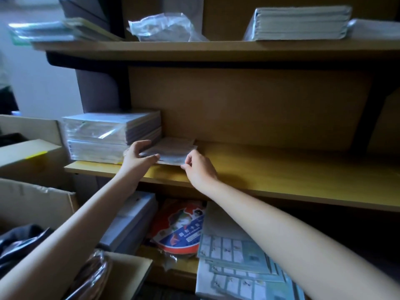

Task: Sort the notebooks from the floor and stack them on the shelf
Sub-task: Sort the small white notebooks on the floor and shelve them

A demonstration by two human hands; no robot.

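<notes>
Notebook [173, 147]: thin, plastic-wrapped, flat on middle shelf [281, 169], near front edge, just right of stack [108, 135], touching it.
Stack: wrapped notebooks, left end of same shelf.
Left hand [138, 155]: fingers over notebook's left edge, thumb at near edge; grips it.
Right hand [199, 167]: fingertips curled, pinches notebook's near right corner.
Top shelf [216, 48]: crumpled bag [164, 27], second stack [298, 22].
Below: round pack [179, 226], printed sheets [238, 256].
Left: cardboard boxes [32, 204].
</notes>
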